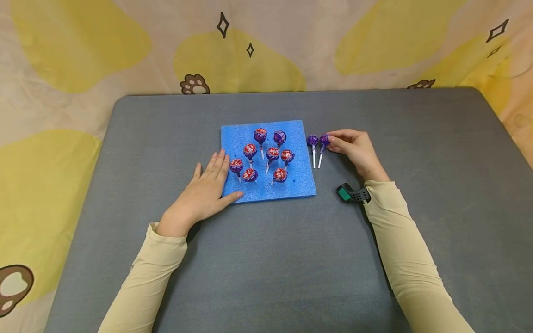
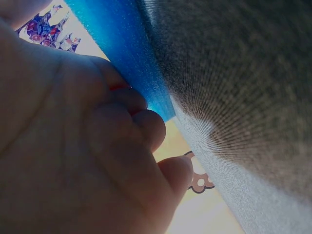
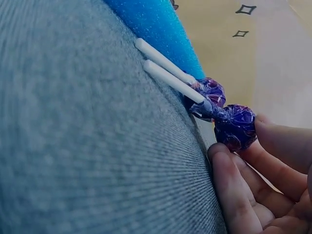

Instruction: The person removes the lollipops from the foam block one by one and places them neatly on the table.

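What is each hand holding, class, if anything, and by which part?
The right hand pinches a purple lollipop by its wrapped head, not the stick. The left hand grips nothing; it rests against the blue board.

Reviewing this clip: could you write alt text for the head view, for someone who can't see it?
A right hand pinches the head of a purple-wrapped lollipop, beside a second lollipop on a gray table. To their left, eight lollipops stand in a blue foam block, its left edge touched by the left hand.
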`<state>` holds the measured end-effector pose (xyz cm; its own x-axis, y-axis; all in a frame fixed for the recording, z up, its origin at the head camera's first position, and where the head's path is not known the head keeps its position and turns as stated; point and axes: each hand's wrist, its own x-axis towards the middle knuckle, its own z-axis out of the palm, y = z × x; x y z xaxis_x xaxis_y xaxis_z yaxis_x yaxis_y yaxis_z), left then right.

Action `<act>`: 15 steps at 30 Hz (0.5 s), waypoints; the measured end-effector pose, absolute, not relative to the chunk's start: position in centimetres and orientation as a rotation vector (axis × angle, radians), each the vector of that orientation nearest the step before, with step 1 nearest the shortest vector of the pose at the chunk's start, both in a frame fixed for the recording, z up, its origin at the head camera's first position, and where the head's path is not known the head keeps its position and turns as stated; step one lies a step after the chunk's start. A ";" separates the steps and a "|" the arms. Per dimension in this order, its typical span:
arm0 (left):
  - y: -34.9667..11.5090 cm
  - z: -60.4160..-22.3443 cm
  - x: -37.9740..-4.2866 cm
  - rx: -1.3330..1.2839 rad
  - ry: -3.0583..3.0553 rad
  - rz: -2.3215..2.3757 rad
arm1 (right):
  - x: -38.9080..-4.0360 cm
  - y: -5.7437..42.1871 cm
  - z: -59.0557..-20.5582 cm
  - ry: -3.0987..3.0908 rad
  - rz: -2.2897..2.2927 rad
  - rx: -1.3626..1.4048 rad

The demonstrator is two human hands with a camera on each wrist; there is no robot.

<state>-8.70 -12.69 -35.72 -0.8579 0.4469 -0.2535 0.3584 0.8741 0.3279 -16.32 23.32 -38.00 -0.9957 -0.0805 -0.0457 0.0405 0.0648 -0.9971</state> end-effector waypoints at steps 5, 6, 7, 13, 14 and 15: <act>-12.7 -35.8 -8.7 0.604 2.723 0.385 | -16.3 23.3 -38.0 2.260 -2.052 -0.035; -12.7 -35.8 -8.7 0.605 2.724 0.384 | -16.3 23.3 -38.0 2.261 -2.049 -0.034; -12.7 -35.8 -8.7 0.606 2.725 0.384 | -16.4 23.3 -38.0 2.263 -2.046 -0.032; -12.7 -35.9 -8.7 0.611 2.730 0.383 | -16.4 23.3 -38.1 2.310 -1.994 -0.022; -12.7 -35.8 -8.7 0.612 2.731 0.382 | -16.4 23.3 -38.1 2.325 -1.981 -0.021; -12.7 -35.8 -8.7 0.613 2.732 0.381 | -16.4 23.3 -38.0 2.342 -1.966 -0.020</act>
